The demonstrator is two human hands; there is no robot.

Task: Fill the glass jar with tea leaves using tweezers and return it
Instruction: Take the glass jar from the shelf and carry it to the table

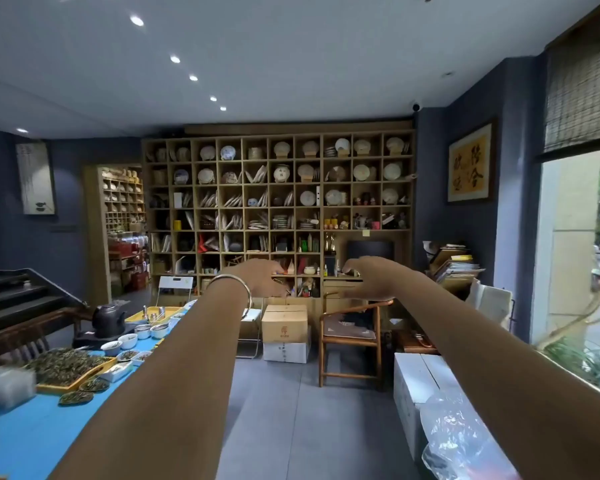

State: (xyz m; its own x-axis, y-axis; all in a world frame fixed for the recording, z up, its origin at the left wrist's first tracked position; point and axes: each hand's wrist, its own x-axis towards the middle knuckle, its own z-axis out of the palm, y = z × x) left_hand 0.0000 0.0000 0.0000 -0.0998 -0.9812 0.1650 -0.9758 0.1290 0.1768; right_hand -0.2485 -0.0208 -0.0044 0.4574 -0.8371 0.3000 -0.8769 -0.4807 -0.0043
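Both my arms stretch straight out in front of me, at the height of the far shelf wall. My left hand (262,277), with a silver bangle on its wrist, curls loosely with fingers apart and holds nothing. My right hand (368,277) is likewise spread and empty. At the lower left, a wooden tray of tea leaves (66,367) lies on the blue table (32,434). Small bowls (127,341) stand behind the tray. A blurred clear container (6,386) sits at the table's left edge. I see no tweezers clearly.
A black kettle (108,320) and a yellow tray of small vessels (153,315) stand farther back on the table. Cardboard boxes (284,332), a wooden chair (352,337), white boxes (420,386) and a plastic bag (461,441) occupy the grey floor. A tall cubby shelf (278,209) fills the back wall.
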